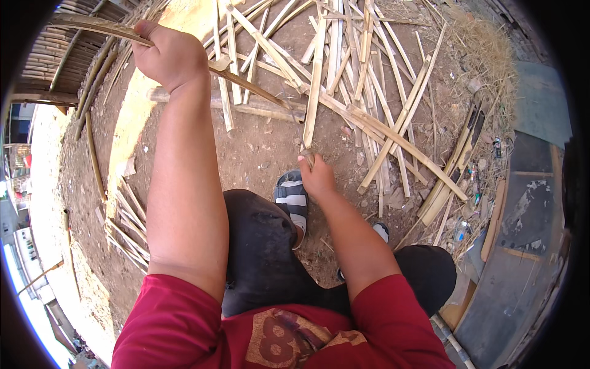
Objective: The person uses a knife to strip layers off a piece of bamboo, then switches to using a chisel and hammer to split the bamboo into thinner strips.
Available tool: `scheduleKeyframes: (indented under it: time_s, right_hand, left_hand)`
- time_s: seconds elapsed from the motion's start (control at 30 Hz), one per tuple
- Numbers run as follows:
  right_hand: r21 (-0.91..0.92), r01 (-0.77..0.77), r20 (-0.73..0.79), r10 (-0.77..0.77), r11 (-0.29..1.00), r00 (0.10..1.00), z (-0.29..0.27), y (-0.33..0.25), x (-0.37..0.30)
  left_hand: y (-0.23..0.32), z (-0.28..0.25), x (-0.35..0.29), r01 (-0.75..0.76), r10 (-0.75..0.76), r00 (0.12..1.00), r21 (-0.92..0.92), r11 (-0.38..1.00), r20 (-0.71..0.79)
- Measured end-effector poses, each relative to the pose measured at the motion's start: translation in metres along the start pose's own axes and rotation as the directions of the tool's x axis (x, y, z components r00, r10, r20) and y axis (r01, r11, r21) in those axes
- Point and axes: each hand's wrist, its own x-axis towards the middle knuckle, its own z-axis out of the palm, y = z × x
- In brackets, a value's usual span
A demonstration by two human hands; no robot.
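My left hand (172, 58) is stretched forward and closed round a long split bamboo strip (258, 90). The strip runs from the upper left, through my fist, down toward the middle, and a curl of peeled bamboo (219, 63) stands up from it. Below its lower end lies a thick bamboo pole (261, 109); whether they touch, I cannot tell. My right hand (318, 177) is low in front of me, wrapped round the brownish handle of what looks like a knife (309, 158). Its thin blade is seen almost edge-on, close to the strip's lower end.
A criss-cross heap of bamboo strips (369, 80) covers the ground ahead and to the right. More strips (129, 215) lie at the left. My sandalled foot (292, 200) is just behind the pole. Dark sheets (522, 209) and straw (479, 49) edge the right side.
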Motion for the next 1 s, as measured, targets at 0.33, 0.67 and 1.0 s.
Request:
scheduleKeyframes:
  time_s: [0.33, 0.67, 1.0]
  right_hand:
    - [0.236, 0.019, -0.057, -0.006, 0.971, 0.998, -0.012, -0.039, 0.01]
    - [-0.086, -0.173, 0.131, 0.183, 0.981, 0.974, 0.007, 0.01, 0.003]
    - [0.214, 0.169, -0.146, -0.14, 0.962, 0.979, -0.011, -0.033, 0.017]
  left_hand:
    - [-0.007, -0.001, 0.002, -0.062, 0.062, 0.998, -0.025, 0.998, 0.004]
    - [0.0, -0.001, 0.001, -0.011, 0.011, 0.999, -0.001, 1.0, 0.047]
    - [-0.008, 0.001, 0.005, -0.107, 0.105, 0.994, -0.048, 0.993, -0.036]
